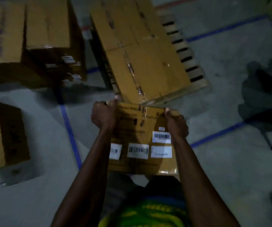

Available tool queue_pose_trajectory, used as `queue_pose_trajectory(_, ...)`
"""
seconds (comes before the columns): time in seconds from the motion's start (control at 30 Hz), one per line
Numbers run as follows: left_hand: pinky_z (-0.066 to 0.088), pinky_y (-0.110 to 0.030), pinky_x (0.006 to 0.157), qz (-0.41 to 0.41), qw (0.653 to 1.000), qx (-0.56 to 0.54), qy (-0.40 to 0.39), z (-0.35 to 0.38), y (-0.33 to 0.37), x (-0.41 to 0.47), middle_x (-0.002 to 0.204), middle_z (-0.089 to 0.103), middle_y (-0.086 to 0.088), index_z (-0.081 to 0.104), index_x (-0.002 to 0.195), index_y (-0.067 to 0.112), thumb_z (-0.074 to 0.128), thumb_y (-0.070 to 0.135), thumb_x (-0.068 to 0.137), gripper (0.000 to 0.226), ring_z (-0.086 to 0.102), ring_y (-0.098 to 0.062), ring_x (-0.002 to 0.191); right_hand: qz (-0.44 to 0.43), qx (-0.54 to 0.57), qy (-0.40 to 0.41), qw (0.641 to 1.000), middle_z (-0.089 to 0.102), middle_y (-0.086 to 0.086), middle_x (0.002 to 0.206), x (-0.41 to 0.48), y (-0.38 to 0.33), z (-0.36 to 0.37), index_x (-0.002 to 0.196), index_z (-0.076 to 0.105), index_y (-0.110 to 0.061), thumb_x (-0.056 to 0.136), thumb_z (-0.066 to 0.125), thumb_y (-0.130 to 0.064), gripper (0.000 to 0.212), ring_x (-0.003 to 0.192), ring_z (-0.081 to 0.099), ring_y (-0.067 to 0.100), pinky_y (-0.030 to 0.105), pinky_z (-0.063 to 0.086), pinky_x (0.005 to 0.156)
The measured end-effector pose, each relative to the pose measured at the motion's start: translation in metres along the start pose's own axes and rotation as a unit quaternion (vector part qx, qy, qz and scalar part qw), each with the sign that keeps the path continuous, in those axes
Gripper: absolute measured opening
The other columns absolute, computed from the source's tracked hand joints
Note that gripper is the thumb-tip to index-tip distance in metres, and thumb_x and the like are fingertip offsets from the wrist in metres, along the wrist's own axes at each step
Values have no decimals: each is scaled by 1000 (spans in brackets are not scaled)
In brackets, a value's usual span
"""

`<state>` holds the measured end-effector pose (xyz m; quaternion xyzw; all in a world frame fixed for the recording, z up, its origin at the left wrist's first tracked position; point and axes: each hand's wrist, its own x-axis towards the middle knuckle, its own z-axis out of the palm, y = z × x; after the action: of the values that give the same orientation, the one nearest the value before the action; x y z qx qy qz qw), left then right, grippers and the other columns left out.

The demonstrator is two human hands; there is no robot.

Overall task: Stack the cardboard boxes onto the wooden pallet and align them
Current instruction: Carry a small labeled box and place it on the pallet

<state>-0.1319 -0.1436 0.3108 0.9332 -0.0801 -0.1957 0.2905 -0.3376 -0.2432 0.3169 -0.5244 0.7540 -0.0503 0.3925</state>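
Box (141, 141) was gripped at both far top corners, left hand (104, 116) and right hand (176, 123) curled over the edge. Wooden pallet (199, 85) and its loaded box (140, 54) were seen straight ahead, just beyond.

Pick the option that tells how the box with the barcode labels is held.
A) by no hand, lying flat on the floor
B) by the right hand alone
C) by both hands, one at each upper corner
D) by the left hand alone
C: the left hand and the right hand each grip an upper corner of the labelled box.
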Motion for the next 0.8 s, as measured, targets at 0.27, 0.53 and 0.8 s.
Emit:
queue_pose_trajectory(0.27,49,-35,76,94,993,35,-61,128,147,-139,103,72,-16,75,104,5,51,69,93,69,69,-32,94,22,98,84,991,62,11,134,115,87,-179,130,56,-15,87,53,-74,73,123,58,34,39,43,99)
queue_pose_trajectory(0.53,33,-28,64,146,983,-49,-102,211,274,-233,95,69,-14,73,98,-1,52,56,99,61,56,-24,77,12,182,209,961,61,6,134,206,106,-315,131,55,-23,72,50,-80,82,124,54,34,52,43,104)
queue_pose_trajectory(0.8,39,-29,67,170,970,-116,-127,293,398,-232,91,69,-10,69,83,2,58,62,94,61,63,-25,79,7,204,281,938,61,2,134,307,61,-405,127,59,-28,65,40,-88,88,129,51,31,56,35,109)
